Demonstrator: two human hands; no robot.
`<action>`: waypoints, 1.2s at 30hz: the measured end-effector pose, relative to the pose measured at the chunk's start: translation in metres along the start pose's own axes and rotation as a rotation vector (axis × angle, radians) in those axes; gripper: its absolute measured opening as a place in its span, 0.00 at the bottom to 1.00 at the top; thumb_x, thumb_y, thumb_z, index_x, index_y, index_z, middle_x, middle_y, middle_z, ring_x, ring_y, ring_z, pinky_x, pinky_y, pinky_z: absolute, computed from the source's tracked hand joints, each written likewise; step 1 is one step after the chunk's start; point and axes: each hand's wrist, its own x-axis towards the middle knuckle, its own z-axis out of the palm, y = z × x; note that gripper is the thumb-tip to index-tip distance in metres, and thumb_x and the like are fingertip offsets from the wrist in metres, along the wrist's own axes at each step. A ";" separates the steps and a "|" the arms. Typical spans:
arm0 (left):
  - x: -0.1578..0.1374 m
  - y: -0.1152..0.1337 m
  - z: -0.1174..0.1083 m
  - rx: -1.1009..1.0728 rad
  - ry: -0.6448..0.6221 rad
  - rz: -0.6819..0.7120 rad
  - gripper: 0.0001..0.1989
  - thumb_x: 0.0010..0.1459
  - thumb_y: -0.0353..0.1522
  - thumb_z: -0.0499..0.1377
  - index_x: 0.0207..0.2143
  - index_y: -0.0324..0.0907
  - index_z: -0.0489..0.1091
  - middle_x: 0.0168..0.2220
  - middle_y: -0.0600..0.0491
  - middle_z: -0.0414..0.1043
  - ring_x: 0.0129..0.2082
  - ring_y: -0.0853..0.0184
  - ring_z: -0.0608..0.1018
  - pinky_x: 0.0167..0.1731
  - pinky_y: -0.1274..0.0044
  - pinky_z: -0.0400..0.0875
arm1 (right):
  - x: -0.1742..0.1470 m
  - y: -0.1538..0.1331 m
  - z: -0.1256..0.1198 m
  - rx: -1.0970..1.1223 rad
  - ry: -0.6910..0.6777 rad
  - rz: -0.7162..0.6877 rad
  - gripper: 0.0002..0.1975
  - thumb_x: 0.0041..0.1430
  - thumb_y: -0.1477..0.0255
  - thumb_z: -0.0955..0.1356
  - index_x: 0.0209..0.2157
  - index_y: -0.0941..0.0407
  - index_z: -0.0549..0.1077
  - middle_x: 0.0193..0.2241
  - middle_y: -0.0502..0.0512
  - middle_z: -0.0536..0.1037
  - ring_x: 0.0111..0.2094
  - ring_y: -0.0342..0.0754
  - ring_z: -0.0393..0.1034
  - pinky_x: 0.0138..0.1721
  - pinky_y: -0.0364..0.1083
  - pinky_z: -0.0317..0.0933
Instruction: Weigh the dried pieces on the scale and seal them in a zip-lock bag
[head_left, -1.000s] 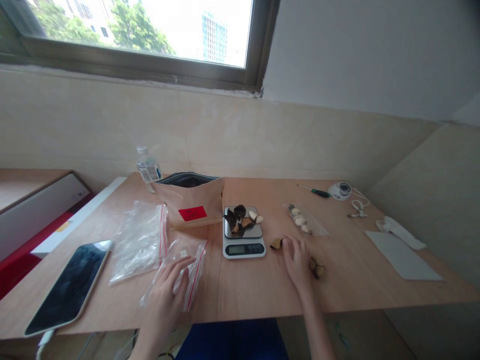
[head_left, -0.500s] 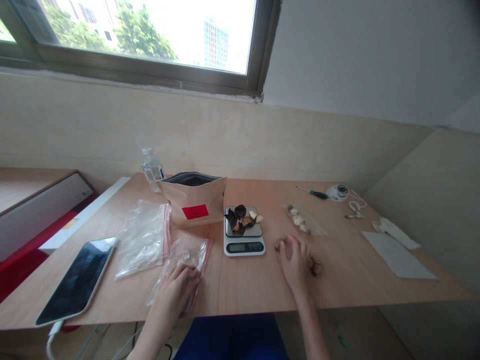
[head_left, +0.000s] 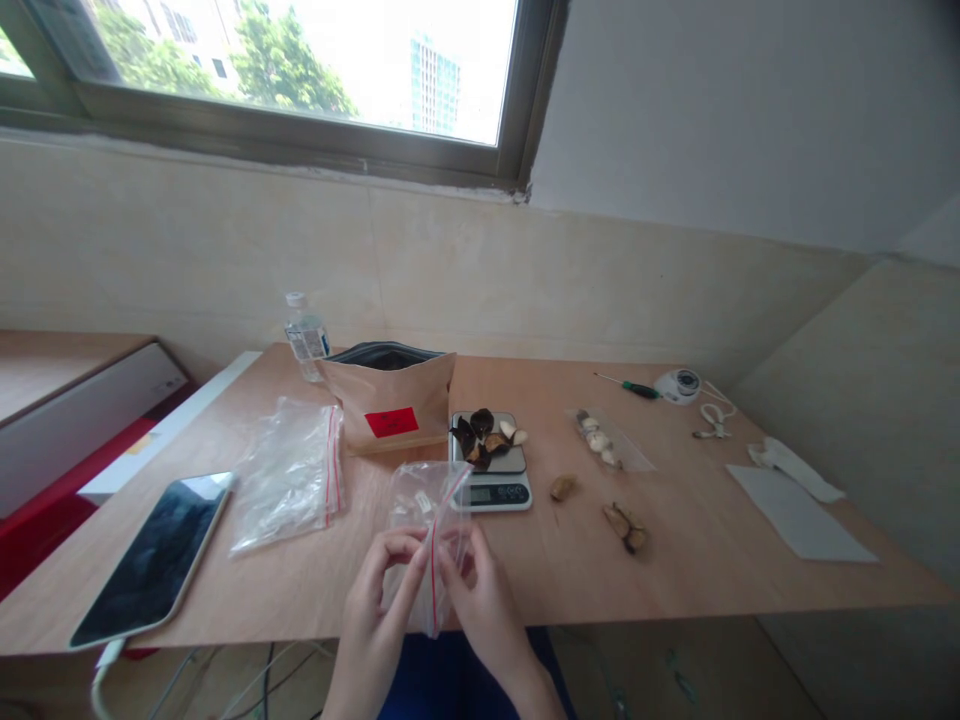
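Clear plastic, edged with a red zip strip, makes up the small bag (head_left: 429,520) that is held up over the near edge of the wooden table (head_left: 705,560). It is pinched from both sides: the left hand (head_left: 379,590) has its fingers curled closed on the bag's left edge, and the right hand (head_left: 480,595) is likewise closed on the right edge, thumbs and fingertips pressed to the film. The bag is lifted clear of the tabletop, just in front of the digital scale (head_left: 491,480), whose lower left corner is partly covered by it.

On the scale's platform a heap of dark dried pieces (head_left: 476,440) with a few pale ones is piled. Behind the scale to its left a brown paper pouch (head_left: 390,410) with a red label is stood open, and a water bottle (head_left: 304,335) is seen beyond it. A second clear zip bag (head_left: 289,475) is laid flat to the left, beside a phone (head_left: 154,560). To the right, two loose brown pieces (head_left: 626,527) are left on the wood, near a flat bag of pale pieces (head_left: 604,440). A screwdriver (head_left: 626,385) is placed further back.
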 end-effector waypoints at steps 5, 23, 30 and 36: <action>-0.002 0.007 -0.005 -0.153 0.319 -0.153 0.18 0.54 0.49 0.57 0.35 0.43 0.67 0.38 0.51 0.74 0.39 0.64 0.76 0.38 0.77 0.72 | 0.005 0.013 -0.025 0.030 -0.066 0.075 0.15 0.61 0.57 0.63 0.36 0.56 0.69 0.29 0.51 0.74 0.31 0.47 0.70 0.34 0.44 0.63; -0.003 0.003 -0.020 -0.116 0.412 -0.148 0.22 0.47 0.51 0.62 0.32 0.42 0.68 0.33 0.52 0.73 0.35 0.67 0.76 0.36 0.81 0.71 | 0.138 0.057 -0.142 -0.597 0.277 -0.316 0.14 0.57 0.64 0.64 0.42 0.55 0.73 0.41 0.58 0.78 0.43 0.55 0.70 0.45 0.53 0.62; 0.003 0.001 -0.018 -0.071 0.350 -0.070 0.18 0.50 0.47 0.61 0.31 0.42 0.68 0.29 0.54 0.71 0.30 0.69 0.75 0.32 0.82 0.71 | 0.114 0.085 -0.182 -0.831 0.432 -0.287 0.19 0.58 0.60 0.62 0.44 0.57 0.71 0.42 0.62 0.76 0.45 0.58 0.68 0.47 0.57 0.60; 0.005 0.002 -0.013 -0.042 0.351 -0.041 0.17 0.51 0.47 0.61 0.30 0.42 0.68 0.28 0.54 0.71 0.29 0.69 0.75 0.30 0.82 0.72 | 0.068 0.089 -0.168 -0.824 0.374 -0.260 0.25 0.55 0.60 0.66 0.53 0.55 0.65 0.47 0.62 0.71 0.52 0.60 0.63 0.53 0.59 0.57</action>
